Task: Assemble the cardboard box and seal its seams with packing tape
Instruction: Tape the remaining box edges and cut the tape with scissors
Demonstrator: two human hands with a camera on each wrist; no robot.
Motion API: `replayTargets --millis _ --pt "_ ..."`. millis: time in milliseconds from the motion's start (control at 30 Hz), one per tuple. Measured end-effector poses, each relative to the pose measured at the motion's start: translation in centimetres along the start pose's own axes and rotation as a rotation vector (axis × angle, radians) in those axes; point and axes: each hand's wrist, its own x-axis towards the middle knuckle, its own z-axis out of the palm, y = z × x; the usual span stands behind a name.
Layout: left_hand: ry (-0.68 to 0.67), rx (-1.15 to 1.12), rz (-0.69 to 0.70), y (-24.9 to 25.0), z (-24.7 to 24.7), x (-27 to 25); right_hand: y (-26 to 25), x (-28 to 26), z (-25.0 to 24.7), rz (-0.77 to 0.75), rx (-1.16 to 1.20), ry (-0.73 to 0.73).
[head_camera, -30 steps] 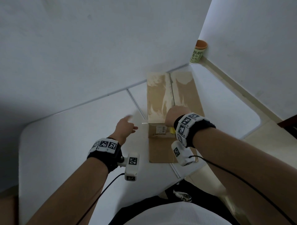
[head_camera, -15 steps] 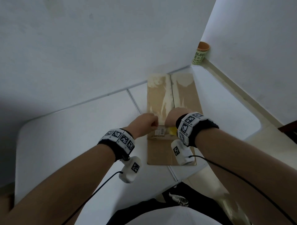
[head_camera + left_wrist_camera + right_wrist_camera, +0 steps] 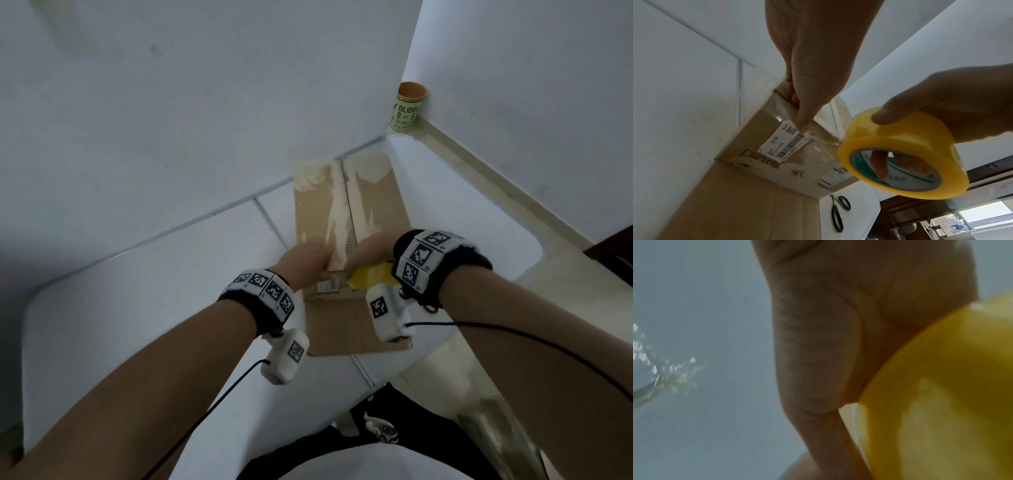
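A brown cardboard box (image 3: 373,192) stands on the white table (image 3: 137,325), its top flaps closed and streaked with old tape. One flap (image 3: 342,329) lies flat toward me. My left hand (image 3: 306,262) grips the box's near top edge. In the left wrist view its thumb (image 3: 803,120) presses on the front face beside a white barcode label (image 3: 785,142). My right hand (image 3: 371,248) holds a yellow tape roll (image 3: 368,278) just right of it, fingers through the core (image 3: 884,164). A clear strip runs from the roll (image 3: 900,142) to the box face. The right wrist view is filled by the palm and the roll (image 3: 941,386).
Black-handled scissors (image 3: 838,211) lie on the table right of the box. A green canister with an orange lid (image 3: 408,108) sits in the far corner. White walls close in behind and to the right. The table's rounded edge runs near my body.
My left hand has swung right from above the bare table onto the box's near top edge, beside the right hand. The right hand has stayed at the box with the roll.
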Motion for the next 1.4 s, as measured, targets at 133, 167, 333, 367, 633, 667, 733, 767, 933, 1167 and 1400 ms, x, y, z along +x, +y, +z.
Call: replayTargets --millis 133,167,333,367,633,667,733,767,933,1167,1400 --pt "0.004 0.004 0.006 -0.1 -0.1 0.1 1.0 -1.5 -0.7 -0.014 -0.025 0.020" --pt "0.002 0.005 -0.001 -0.1 -0.1 0.1 0.9 -1.5 -0.4 -0.016 -0.076 0.054" --pt "-0.011 -0.019 -0.034 0.0 -0.2 0.0 1.1 -0.9 1.0 -0.012 -0.177 0.092" --pt "-0.008 -0.025 -0.035 0.0 -0.2 0.0 1.6 -1.0 1.0 0.008 -0.194 0.092" --pt "0.015 -0.057 -0.064 0.2 -0.2 -0.3 3.1 -1.1 1.3 0.007 -0.077 0.185" --pt "0.024 -0.063 -0.068 0.1 0.0 -0.4 3.1 -1.2 1.2 0.007 -0.036 0.181" --pt "0.059 -0.062 -0.055 0.0 0.5 -0.6 3.2 -1.1 1.1 -0.013 0.046 0.206" --pt "0.082 -0.062 -0.038 0.0 0.7 -0.7 3.3 -1.1 1.3 -0.016 0.064 0.219" --pt "0.102 -0.105 -0.029 -2.3 0.1 -2.5 2.5 -0.6 1.6 -0.013 0.109 0.221" --pt "0.332 -0.718 -0.452 -5.9 -1.2 -6.9 1.8 -0.3 1.0 0.014 0.039 0.178" --pt "0.032 -1.444 -0.569 -4.8 1.5 -8.5 0.9 -0.5 0.8 0.016 -0.051 0.149"
